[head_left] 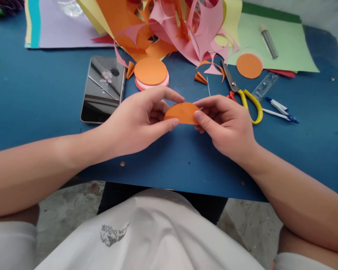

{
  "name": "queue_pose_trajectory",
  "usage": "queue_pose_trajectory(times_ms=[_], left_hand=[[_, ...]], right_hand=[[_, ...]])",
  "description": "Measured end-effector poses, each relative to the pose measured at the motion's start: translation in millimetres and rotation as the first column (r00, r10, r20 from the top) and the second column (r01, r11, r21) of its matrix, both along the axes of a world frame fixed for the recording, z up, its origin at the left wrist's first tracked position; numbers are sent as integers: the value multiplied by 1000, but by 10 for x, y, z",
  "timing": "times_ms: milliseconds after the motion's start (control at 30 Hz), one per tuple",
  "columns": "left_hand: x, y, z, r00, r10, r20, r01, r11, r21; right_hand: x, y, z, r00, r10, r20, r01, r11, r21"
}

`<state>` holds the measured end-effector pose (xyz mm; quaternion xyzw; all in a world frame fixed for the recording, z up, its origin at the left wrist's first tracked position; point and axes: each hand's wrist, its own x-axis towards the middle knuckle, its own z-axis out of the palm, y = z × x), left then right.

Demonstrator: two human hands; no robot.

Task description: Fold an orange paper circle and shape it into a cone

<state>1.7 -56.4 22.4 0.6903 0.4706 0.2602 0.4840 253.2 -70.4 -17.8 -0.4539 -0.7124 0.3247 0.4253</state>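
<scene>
An orange paper half circle (181, 113), its straight edge toward me, is held between both hands above the blue table (169, 157). My left hand (142, 120) pinches its left end, thumb in front. On the right end is the thumb of my right hand (225, 122), with the other fingers curled behind. Just beyond my left hand lies a stack of round paper pieces, an orange disc (150, 71) on top of pink and red ones. Small folded orange pieces lie beside the stack (130, 70) and beyond my right hand (201, 78).
A phone (103, 90) lies left of my left hand. Yellow-handled scissors (249, 101), a clear ruler (264, 86) and pens (278, 110) lie right. Cut paper scraps (186, 30), coloured sheets (287, 41), a small tube (269, 42) and another orange disc (249, 65) lie farther back.
</scene>
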Motion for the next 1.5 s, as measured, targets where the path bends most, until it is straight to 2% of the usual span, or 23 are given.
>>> queue_pose_trajectory(times_ms=[67, 133, 200, 400, 533, 800, 933, 1200, 1400, 1500], left_hand=[[5, -10, 9, 1000, -11, -11, 12, 1000, 22], [11, -20, 10, 1000, -11, -14, 11, 999, 40], [14, -28, 9, 1000, -5, -17, 6, 998, 55], [5, -35, 10, 1000, -7, -19, 9, 996, 94], [4, -34, -12, 1000, -4, 9, 3, 992, 124], [1, -43, -11, 1000, 0, -31, 5, 985, 172], [-11, -43, -34, 999, 12, -51, -1, 976, 220], [-16, -39, -31, 997, 25, -78, -10, 983, 186], [-22, -40, -39, 997, 0, -83, 14, 984, 176], [-24, -22, -46, 995, -5, -104, 21, 988, 154]], right_hand=[[-8, -21, 33, 996, -19, 84, 7, 990, 142], [-9, -37, 73, 982, -36, 183, -19, 957, 289], [-5, -48, 109, 969, -38, 243, -59, 923, 380], [-3, -35, 95, 960, -12, 281, -123, 881, 456], [-1, -18, 42, 965, -59, 257, -102, 815, 570], [16, -46, 77, 925, -144, 351, -118, 771, 626], [29, -43, 54, 913, -138, 383, -142, 773, 618], [4, -75, 77, 928, -125, 352, -136, 765, 630], [-13, -67, 81, 949, -15, 316, -138, 880, 455], [-26, -49, 43, 973, 35, 228, -121, 918, 377]])
